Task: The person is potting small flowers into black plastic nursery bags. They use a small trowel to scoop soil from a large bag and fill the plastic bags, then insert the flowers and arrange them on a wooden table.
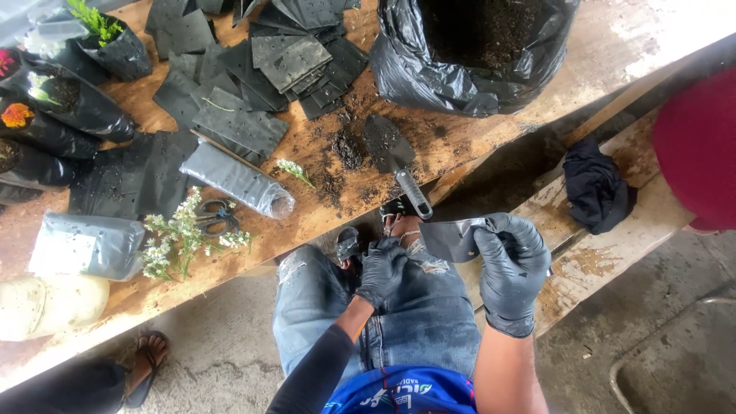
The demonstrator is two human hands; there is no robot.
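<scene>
1. My right hand (510, 272), in a black glove, holds a flat black plastic grow bag (452, 238) by its edge. The fingers are closed on it and the thumb presses on top, I think to keep the thin film stretched and away from my lap.

2. My left hand (381, 270), also gloved, rests on my knee at about 9 o'clock from the right hand. It is curled loosely and narrow. I cannot tell if it pinches a corner of the bag or something small.

3. The bag hangs over my jeans (322, 307), just in front of the table edge, so it stays within easy reach of the soil.

4. At 12 o'clock from the hands, a small trowel (395, 157) lies on the wooden table (606, 46) with its handle toward me, ready to take. Loose soil is around its blade.

5. Farther at 12 o'clock stands an open black sack of soil (475, 54).

6. At 11 o'clock lies a pile of empty bags (253, 69), flat and overlapping.

7. At 10 o'clock I see scissors (216, 216) among white flower cuttings (180, 234), and beyond them filled bags with plants (69, 92) laid at the table's far left.

8. At 2 o'clock a dark cloth (594, 188) lies on a bench.
</scene>
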